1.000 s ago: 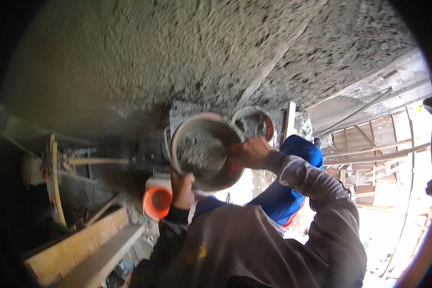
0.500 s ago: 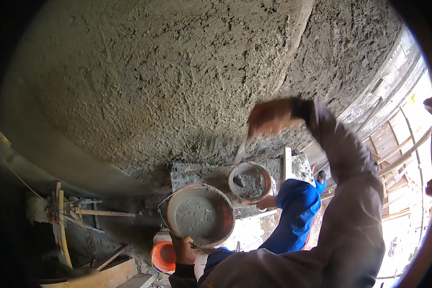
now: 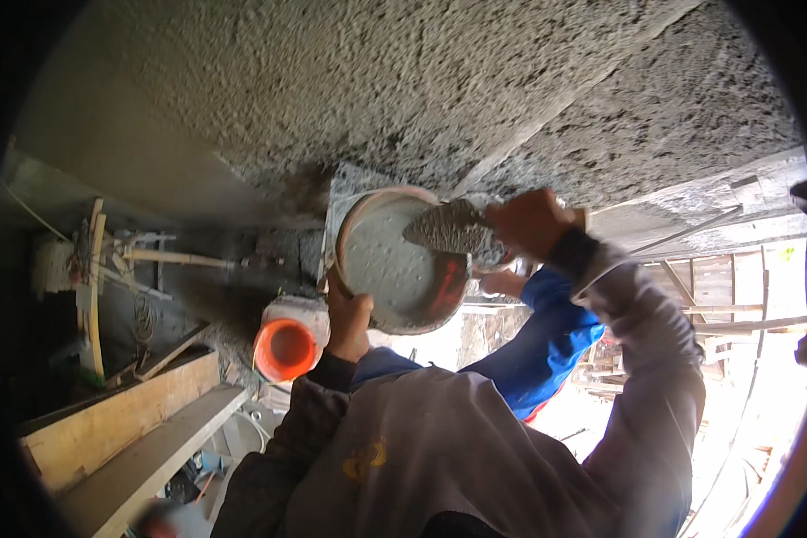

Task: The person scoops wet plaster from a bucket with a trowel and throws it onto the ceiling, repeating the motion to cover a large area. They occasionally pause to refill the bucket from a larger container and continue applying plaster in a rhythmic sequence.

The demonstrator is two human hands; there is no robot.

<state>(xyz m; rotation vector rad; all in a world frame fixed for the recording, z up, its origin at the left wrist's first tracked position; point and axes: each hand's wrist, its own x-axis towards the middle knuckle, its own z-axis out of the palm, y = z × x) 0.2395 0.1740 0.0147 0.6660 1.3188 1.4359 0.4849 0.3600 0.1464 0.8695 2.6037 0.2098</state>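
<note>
My left hand (image 3: 350,318) is closed on the near left rim of a large reddish bucket (image 3: 450,289). Wet, lumpy grey mortar (image 3: 381,260) fills much of the bucket. In my right hand (image 3: 531,222) is a pointing-type trowel whose blade (image 3: 448,226), coated in grey mortar, reaches over the bucket's right side. The fingers are wrapped round the handle, which is mostly hidden. Beneath my right hand, the smaller bucket is almost wholly covered from sight.
A rough mortar-covered wall (image 3: 359,99) rises ahead, with a straight ridge running across it. An orange bucket (image 3: 284,350) stands left of my left hand. Wooden planks (image 3: 125,412) lie lower left; bamboo poles (image 3: 96,287) lean farther off. My blue-trousered leg (image 3: 533,354) is at the right.
My right hand has swung from low on the wall down over the large bucket, bringing the trowel along. My left hand keeps its grip on the rim. The whole view has shifted.
</note>
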